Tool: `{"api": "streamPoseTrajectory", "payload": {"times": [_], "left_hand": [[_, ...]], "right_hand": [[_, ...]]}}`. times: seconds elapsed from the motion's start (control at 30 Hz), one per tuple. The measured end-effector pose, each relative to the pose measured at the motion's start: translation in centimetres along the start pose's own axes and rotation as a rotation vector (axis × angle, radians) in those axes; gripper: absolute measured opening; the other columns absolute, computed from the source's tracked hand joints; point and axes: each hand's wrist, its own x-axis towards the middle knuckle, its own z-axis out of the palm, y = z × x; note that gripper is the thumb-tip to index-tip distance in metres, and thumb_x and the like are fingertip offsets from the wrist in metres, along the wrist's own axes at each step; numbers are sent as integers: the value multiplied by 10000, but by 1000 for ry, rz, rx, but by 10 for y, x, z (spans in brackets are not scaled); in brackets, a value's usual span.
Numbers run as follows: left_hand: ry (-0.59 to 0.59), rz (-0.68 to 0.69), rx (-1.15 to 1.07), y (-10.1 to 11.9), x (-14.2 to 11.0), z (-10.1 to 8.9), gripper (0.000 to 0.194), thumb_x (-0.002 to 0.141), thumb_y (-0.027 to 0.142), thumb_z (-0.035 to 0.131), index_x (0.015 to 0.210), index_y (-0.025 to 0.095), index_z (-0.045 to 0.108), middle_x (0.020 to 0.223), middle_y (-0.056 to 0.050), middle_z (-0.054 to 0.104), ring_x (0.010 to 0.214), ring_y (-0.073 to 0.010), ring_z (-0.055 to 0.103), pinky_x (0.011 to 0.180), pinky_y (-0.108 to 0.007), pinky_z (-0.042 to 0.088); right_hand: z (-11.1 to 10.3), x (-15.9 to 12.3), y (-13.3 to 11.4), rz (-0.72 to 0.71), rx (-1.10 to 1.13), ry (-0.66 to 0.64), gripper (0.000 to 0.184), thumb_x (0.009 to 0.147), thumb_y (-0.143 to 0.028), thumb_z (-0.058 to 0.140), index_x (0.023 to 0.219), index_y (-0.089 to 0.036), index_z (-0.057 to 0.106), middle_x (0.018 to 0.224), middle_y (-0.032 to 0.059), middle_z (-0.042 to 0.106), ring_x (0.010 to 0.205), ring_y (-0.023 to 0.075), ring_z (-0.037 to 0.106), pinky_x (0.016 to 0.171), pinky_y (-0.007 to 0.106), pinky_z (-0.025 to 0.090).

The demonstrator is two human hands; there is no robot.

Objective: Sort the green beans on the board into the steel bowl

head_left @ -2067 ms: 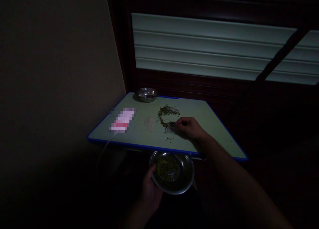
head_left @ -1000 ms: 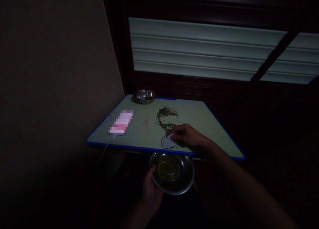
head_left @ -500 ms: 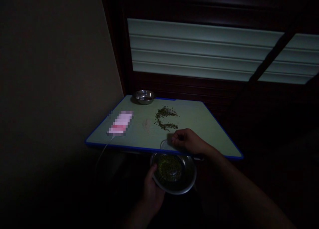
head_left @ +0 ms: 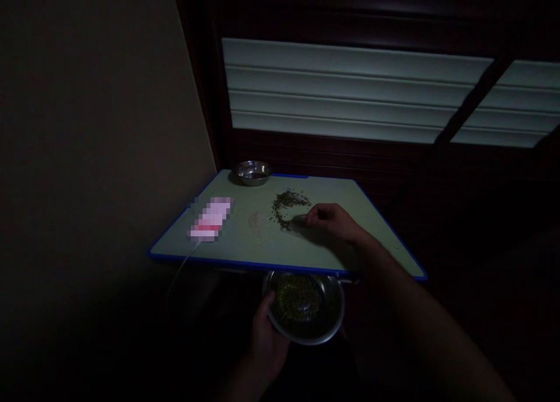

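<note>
A thin see-through piece [head_left: 299, 220] sits pinched in the fingers [head_left: 311, 217] of the right hand [head_left: 332, 221]; it's so faint in this gloom that I can't make out its full outline. Just past its tip, left of those fingers and beyond them, green grains [head_left: 284, 203] lie in a loose curve on the worktop [head_left: 236, 247]. I can't tell whether the piece touches the board.

Nearer the person than those fingers, low by the worktop's front edge, the left hand [head_left: 266, 338] grips a metal bowl [head_left: 339, 323], thumb over the rim, the other fingers lost underneath. The worktop's edge cuts off the bowl's far side. More green grains [head_left: 297, 297] lie inside, their depth too dark to judge.

Farther left of the right fingers is a faint pale patch [head_left: 258, 221], then a bright pink-and-white thing [head_left: 212, 218], blurred into squares, with a white cord [head_left: 178, 273] fading into shadow. Beyond the fingers, at the far left corner, stands a smaller bowl [head_left: 252, 174], its contents unclear.
</note>
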Motion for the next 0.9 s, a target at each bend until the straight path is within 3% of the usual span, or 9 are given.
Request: {"api": "streamPoseTrajectory", "payload": {"times": [0.13, 0.4, 0.67, 0.9], "left_hand": [[-8, -1, 16, 0, 0, -1, 278, 851, 256, 595, 1098, 197, 710, 988, -70, 783, 1016, -257, 697, 1015, -453, 473], [-4, 11, 3, 1, -1, -4, 282, 860, 253, 578, 1104, 207, 713, 971, -59, 787, 985, -244, 708, 1007, -436, 482], [5, -36, -4, 2, -3, -5, 318, 886, 251, 527, 1150, 241, 703, 971, -59, 790, 1020, -251, 699, 1021, -448, 466], [-42, -50, 85, 5, -7, -8, 390, 886, 317, 561, 1257, 212, 622, 1054, -94, 768, 1119, -303, 650, 966, -536, 486]], "right_hand": [[-1, 8, 20, -17, -29, 172, 256, 636, -387, 715, 748, -162, 663, 694, 36, 652, 619, 141, 531, 586, 278, 411], [5, 2, 28, -75, -207, 252, 142, 682, -306, 648, 699, -165, 653, 664, 36, 645, 629, 158, 538, 624, 303, 421], [6, 1, 28, -112, -150, 149, 145, 665, -282, 642, 726, -156, 683, 675, 36, 658, 629, 151, 545, 624, 293, 421], [8, -2, 23, -71, -50, 44, 159, 617, -280, 666, 708, -151, 686, 611, 4, 592, 581, 121, 479, 572, 269, 378]]}}
